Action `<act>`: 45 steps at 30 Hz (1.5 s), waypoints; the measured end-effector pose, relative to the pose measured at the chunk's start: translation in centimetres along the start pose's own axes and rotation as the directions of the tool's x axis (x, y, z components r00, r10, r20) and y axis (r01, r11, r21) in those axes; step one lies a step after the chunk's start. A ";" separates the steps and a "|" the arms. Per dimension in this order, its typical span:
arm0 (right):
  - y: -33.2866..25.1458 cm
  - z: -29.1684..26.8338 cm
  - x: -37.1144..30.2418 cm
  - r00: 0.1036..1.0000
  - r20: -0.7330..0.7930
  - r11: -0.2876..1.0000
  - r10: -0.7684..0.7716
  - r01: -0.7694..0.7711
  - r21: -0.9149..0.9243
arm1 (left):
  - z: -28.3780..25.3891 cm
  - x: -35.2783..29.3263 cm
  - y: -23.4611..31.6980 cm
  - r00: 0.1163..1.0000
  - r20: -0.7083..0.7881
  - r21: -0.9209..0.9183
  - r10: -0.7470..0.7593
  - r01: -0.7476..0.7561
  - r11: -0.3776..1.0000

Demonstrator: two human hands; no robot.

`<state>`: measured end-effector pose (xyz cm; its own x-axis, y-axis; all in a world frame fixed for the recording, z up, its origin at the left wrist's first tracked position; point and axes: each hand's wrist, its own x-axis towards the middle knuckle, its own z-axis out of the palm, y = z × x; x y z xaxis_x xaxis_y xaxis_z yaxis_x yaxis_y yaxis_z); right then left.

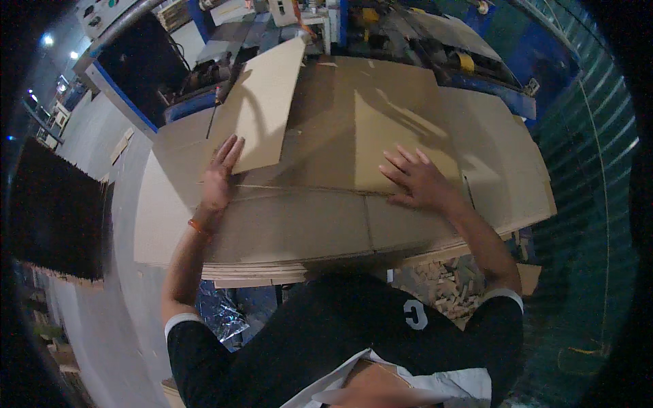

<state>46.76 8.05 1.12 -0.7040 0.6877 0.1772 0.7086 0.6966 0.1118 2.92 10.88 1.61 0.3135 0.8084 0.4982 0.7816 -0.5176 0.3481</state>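
Note:
A large sheet of brown cardboard (pixel 299 217) lies in front of me on a stack of similar sheets, with crease lines and slots cut in it. On its left side a pale cardboard panel (pixel 262 109) stands tilted up, casting a shadow. My left hand (pixel 221 170) rests at the panel's lower left corner, fingers stretched out along it; the thumb is hard to see. Flat against a lighter panel (pixel 398 129) on the right lies my right hand (pixel 422 182), its fingers spread. An orange band (pixel 199 227) circles my left wrist.
Beyond the sheets stands a blue-framed machine (pixel 524 102) with dark rollers. A dark stack of cardboard (pixel 58 211) is at the far left. Cardboard scraps (pixel 445 289) lie below the near edge, and a green corrugated wall (pixel 598 224) runs along the right.

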 end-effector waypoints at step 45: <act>13.1 6.2 -26.3 -0.120 -0.488 0.068 0.864 -0.934 0.351 | -14.6 -11.5 2.3 0.234 -0.645 -0.702 -0.727 0.193 0.685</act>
<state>74.24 0.37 -8.17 0.7199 0.4196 0.5529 0.6896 -0.5227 -0.5012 -6.78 -3.70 8.20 -0.8428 0.3850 0.3760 0.2177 -0.3951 0.8925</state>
